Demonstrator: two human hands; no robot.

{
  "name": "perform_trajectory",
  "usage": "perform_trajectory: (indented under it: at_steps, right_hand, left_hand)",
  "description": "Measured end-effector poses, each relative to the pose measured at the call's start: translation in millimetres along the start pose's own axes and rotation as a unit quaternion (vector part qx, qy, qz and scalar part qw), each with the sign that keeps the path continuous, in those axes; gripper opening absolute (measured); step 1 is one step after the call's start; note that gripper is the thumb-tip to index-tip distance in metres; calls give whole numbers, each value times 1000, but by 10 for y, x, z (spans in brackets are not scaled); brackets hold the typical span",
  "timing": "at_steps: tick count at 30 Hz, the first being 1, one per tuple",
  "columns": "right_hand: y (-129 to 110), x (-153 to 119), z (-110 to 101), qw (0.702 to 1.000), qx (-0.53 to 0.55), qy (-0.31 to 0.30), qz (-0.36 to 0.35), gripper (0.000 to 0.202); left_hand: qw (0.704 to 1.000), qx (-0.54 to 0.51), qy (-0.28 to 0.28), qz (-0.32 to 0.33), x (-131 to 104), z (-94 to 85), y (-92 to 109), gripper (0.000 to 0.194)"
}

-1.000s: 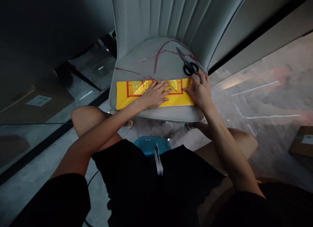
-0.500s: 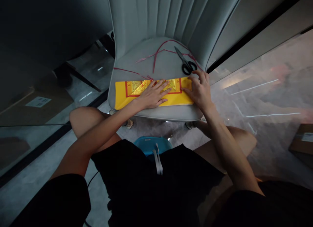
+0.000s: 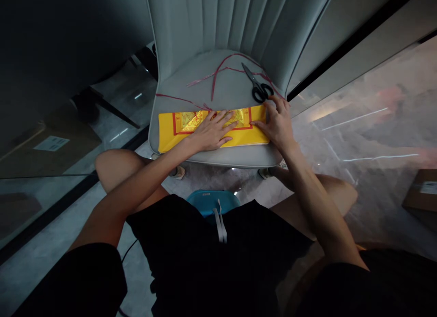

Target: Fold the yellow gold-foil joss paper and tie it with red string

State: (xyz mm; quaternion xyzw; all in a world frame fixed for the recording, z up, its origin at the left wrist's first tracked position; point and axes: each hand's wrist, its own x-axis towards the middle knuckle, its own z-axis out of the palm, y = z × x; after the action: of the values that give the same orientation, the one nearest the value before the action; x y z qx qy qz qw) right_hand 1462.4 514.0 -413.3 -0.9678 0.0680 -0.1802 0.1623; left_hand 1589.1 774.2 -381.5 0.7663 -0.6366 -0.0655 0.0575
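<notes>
A folded stack of yellow paper, printed with red borders and gold figures, lies lengthwise along the front of a grey chair seat. My left hand rests flat on its middle with fingers spread, covering part of the print. At the right end, my right hand grips the stack, thumb on top and fingers bent at the far edge. Black-handled scissors lie just beyond the right fingers. Thin red plastic string trails loosely over the seat behind the paper, one piece reaching its far edge.
The ribbed chair back rises behind the seat. Below the front edge, a blue plastic object sits between my legs. Cardboard boxes stand at the left and right. A dark panel fills the upper left.
The whole view has shifted very slightly. Both hands keep their places on the yellow paper; the scissors and string lie as before.
</notes>
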Motion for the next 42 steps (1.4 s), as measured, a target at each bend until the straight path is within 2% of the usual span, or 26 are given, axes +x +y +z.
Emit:
perform_trajectory:
  at_steps: [9,14,17,22,29,34,42]
  right_hand:
    - [-127,-63,99,999,11,40,-2,47]
    - [-257,-161,196,1000,25,18,0,57]
    - [-324,-211,207,999,27,4,-23,62]
    - [-410,-258,151,996,5,-55,-76,53]
    - [-552,-258,67,991,-16,-102,-79,51]
    - [-658,-303,3,984,-13,-150,-98,56]
    - [-609,-301,2,982,-5,-145,-121,56]
  left_hand:
    - [1000,-7,9,5,7,28,-16,57]
    - [999,-12,30,16,11,72,-40,57]
    - [999,-7,35,23,18,102,-59,57]
    - [999,0,35,23,22,96,-57,58]
    - [1000,13,-3,8,24,-19,22,56]
    - [1000,9,5,2,15,-35,46,55]
    - [1000,-11,20,-6,12,7,12,61]
